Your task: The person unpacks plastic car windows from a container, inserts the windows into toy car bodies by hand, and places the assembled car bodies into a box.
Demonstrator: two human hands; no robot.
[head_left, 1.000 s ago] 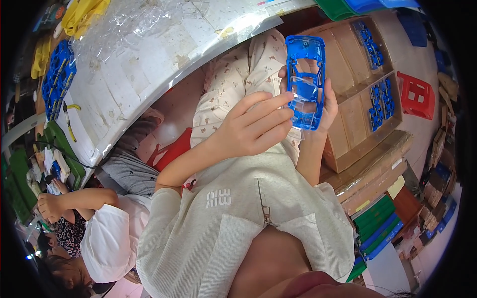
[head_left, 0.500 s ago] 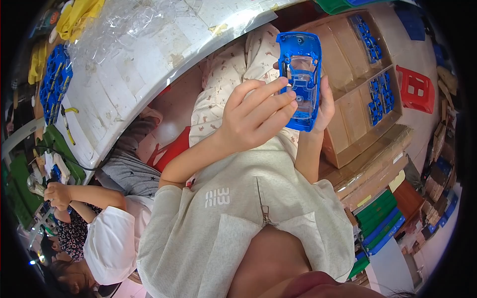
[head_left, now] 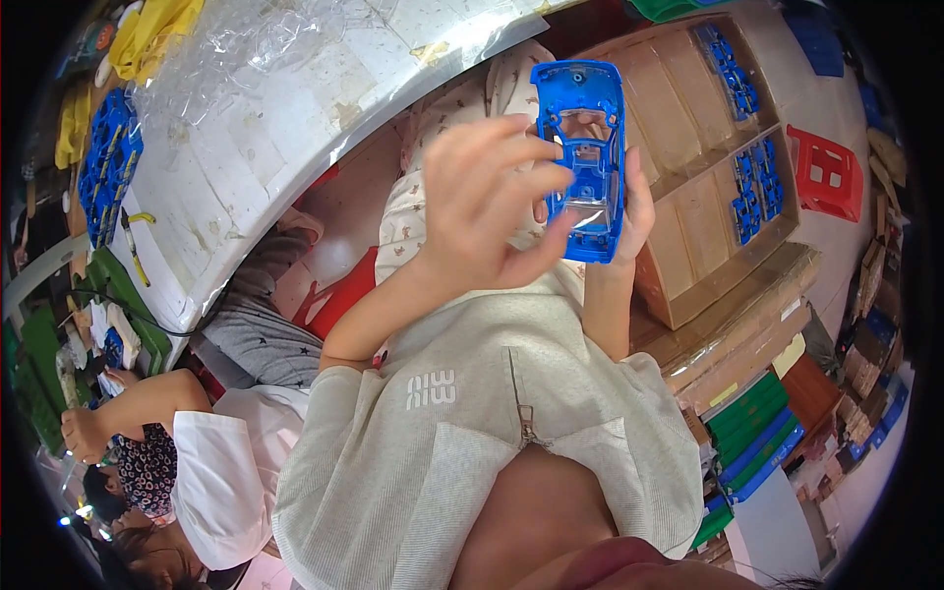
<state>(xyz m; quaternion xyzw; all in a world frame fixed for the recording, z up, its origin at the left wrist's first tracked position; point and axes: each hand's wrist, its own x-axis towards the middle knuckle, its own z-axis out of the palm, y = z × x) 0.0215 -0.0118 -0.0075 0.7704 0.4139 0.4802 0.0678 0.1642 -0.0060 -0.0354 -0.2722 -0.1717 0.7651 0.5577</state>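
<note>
A blue plastic toy car body shell [head_left: 593, 185], with clear window pieces inside it, is held upright lengthwise, its hollow inner side facing me. My right hand [head_left: 637, 205] grips it along its right edge, the fingers mostly hidden behind. At the shell's left edge is my left hand [head_left: 484, 197], slightly blurred, its fingers spread. Those fingertips overlap the shell's edge in view; whether they touch it I cannot tell. Nothing shows in the left hand.
A divided cardboard box [head_left: 678, 197] at right holds several blue plastic parts [head_left: 757, 192]. Beyond it stands a red plastic stool [head_left: 826, 175]. The white table [head_left: 324, 108] at upper left bears crumpled clear plastic [head_left: 246, 59]. A co-worker in a white shirt [head_left: 231, 472] is at lower left.
My left hand has drawn back leftward from inside the shell and its fingers have spread. The shell has shifted slightly left. At lower left, the co-worker's arm has moved down.
</note>
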